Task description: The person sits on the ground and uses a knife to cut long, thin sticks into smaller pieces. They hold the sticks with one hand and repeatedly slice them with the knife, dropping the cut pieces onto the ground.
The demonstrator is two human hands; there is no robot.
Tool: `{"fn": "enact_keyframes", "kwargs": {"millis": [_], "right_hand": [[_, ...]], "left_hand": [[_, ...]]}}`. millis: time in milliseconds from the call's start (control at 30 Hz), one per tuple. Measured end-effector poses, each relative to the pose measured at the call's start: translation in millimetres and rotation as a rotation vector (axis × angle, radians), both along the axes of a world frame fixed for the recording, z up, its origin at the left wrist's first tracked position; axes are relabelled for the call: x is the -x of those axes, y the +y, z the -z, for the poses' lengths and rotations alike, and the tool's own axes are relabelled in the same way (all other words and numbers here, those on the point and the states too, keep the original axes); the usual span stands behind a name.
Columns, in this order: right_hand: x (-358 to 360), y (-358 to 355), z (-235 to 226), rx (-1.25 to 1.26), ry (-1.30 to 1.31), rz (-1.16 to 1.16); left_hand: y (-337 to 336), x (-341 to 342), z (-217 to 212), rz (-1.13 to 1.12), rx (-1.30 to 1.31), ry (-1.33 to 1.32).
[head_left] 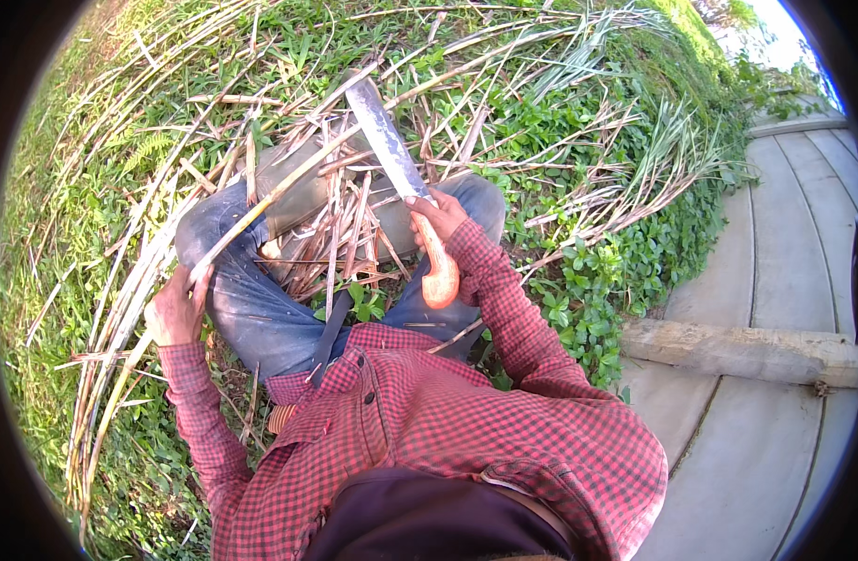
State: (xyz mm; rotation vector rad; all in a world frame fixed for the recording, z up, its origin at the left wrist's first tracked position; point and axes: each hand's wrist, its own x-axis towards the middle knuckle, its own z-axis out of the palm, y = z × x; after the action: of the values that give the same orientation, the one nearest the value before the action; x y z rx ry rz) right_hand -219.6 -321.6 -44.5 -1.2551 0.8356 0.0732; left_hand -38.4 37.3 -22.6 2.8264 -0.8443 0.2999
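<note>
The fingers of the right hand [438, 217] wrap around the wooden handle [439, 271] of the machete [389, 140], so the part of it inside the grip is hidden. The left hand [176, 307] shows only its back, and its fingertips lie out of sight around the long pale stalk [260, 201]. Dry stalk strips [340, 234] cover the boots [302, 187] and much of the lap. The picture's dark rim cuts off the concrete slabs [784, 271] at the right, and the person's lower back at the bottom edge.
</note>
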Motion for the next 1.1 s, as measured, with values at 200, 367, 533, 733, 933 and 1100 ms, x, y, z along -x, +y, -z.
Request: {"fn": "enact_keyframes", "kwargs": {"millis": [200,367,533,733,933,1100], "right_hand": [[-34.1,-105.3,30.3,0.163,0.118,0.161],[-58.7,-119.5,29.7,0.217,0.088,0.173],[-70.2,-40.2,25.1,0.116,0.053,0.052],[-52.7,15.7,40.8,0.228,-0.187,-0.212],[-47.8,-0.6,44.1,0.041,-0.130,0.295],[-34.3,-30.2,24.7,0.026,-0.297,0.644]], "left_hand": [[192.4,-2.1,9.5,-0.333,-0.147,-0.128],[205.0,19.0,-7.4,-0.483,-0.373,-0.380],[35.6,60.2,11.1,0.011,0.441,-0.216],[-70.4,84.2,2.3,0.139,0.632,0.101],[-60.8,39.8,3.1,0.087,0.261,-0.020],[-82.1,8.6,12.0,0.112,-0.004,-0.076]]}}
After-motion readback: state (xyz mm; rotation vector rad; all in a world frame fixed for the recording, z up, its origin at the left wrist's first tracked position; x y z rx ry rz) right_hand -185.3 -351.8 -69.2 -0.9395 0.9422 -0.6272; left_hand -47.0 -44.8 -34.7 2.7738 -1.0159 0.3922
